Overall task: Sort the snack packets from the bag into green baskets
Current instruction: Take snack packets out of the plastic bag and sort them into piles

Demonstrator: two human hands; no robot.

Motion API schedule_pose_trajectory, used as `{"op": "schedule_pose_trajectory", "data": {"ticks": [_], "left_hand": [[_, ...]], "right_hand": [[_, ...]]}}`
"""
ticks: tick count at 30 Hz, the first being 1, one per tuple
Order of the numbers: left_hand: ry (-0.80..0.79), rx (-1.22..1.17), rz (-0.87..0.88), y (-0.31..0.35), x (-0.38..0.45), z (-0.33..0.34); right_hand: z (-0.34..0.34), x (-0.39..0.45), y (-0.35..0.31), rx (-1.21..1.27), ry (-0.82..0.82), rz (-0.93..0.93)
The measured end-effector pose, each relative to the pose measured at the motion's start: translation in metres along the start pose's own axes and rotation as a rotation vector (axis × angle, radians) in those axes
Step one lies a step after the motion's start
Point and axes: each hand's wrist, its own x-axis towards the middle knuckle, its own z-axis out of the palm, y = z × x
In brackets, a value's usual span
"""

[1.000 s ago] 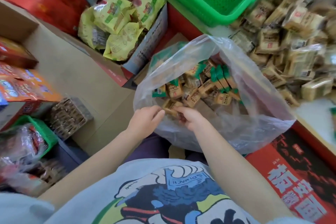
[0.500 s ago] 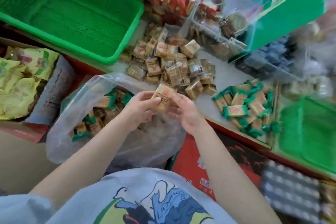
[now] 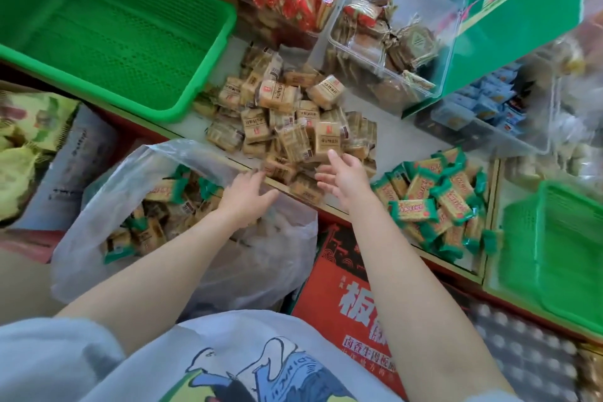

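We read "板" on the red box (image 3: 352, 287) | we count two green baskets (image 3: 107, 26) | left hand (image 3: 243, 194), right hand (image 3: 346, 178): fingers spread, holding nothing, over brown packets (image 3: 290, 121)

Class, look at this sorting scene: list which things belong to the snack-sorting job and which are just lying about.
Belong to the job:
clear plastic bag of packets
pile of tan snack packets
pile of green-edged snack packets
large green plastic basket
left hand, right hand

Lying about:
red printed carton
clear plastic tub
yellow-green pouches
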Motion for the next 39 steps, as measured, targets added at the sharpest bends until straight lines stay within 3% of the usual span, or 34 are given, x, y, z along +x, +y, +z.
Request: {"op": "schedule_pose_trajectory", "data": {"ticks": [5, 7, 9, 13, 17, 22, 30, 36, 39], "left_hand": [[0.018, 0.025, 0.096, -0.004, -0.007, 0.000], [0.133, -0.052, 0.182, -0.011, -0.023, -0.004], [0.262, -0.112, 0.228, -0.030, -0.048, -0.005], [0.233, -0.123, -0.028, -0.111, -0.103, 0.008], [0.101, -0.004, -0.331, -0.198, -0.145, 0.019], [-0.012, -0.094, -0.394, -0.233, -0.174, 0.024], [0.248, -0.264, -0.299, -0.256, -0.189, 0.013], [0.302, -0.294, -0.217, -0.256, -0.196, 0.003], [0.257, -0.465, -0.275, -0.239, -0.191, 0.000]], "right_hand": [[0.000, -0.022, 0.016, 0.075, 0.105, -0.058], [0.005, -0.042, 0.025, 0.041, 0.107, -0.087], [0.017, -0.061, 0.040, -0.060, -0.014, -0.093], [0.067, -0.078, 0.095, -0.361, -0.341, 0.089], [0.134, -0.065, 0.154, -0.453, -0.475, 0.210], [0.208, -0.047, 0.211, -0.432, -0.500, 0.313], [0.288, -0.045, 0.256, -0.236, -0.261, 0.238], [0.249, -0.063, 0.224, -0.340, -0.295, 0.199], [0.209, -0.077, 0.191, -0.344, -0.352, 0.184]]}}
